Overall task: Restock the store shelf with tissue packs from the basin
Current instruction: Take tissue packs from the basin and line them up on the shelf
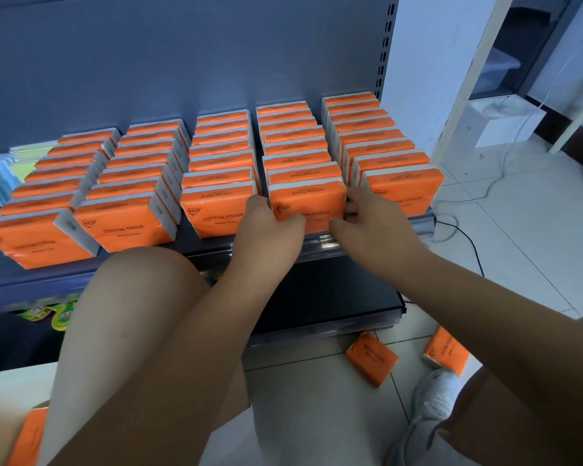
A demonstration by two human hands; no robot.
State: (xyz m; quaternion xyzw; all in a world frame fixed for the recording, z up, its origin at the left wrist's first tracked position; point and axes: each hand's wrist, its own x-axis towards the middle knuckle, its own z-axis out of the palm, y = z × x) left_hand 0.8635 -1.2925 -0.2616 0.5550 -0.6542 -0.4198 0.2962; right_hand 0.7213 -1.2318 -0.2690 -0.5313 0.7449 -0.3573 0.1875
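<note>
Several rows of orange "COTTON TISSUE" packs stand upright on the blue-grey shelf [320,245]. The front pack [308,203] of the fourth row from the left is gripped on both sides: my left hand [270,230] holds its left edge and my right hand [367,220] holds its right edge, thumbs along its bottom. Two loose packs lie on the floor tiles, one [372,358] below the shelf and another [446,348] beside my shoe. Another orange pack [27,438] shows at the bottom left corner. The basin is hidden from view.
My bare knee [138,297] rises in front of the shelf's left half. A lower shelf [317,297] is dark, with green packets [54,314] at its left. A white shoe [431,405], a white box [502,122] and cables [468,237] are on the floor at right.
</note>
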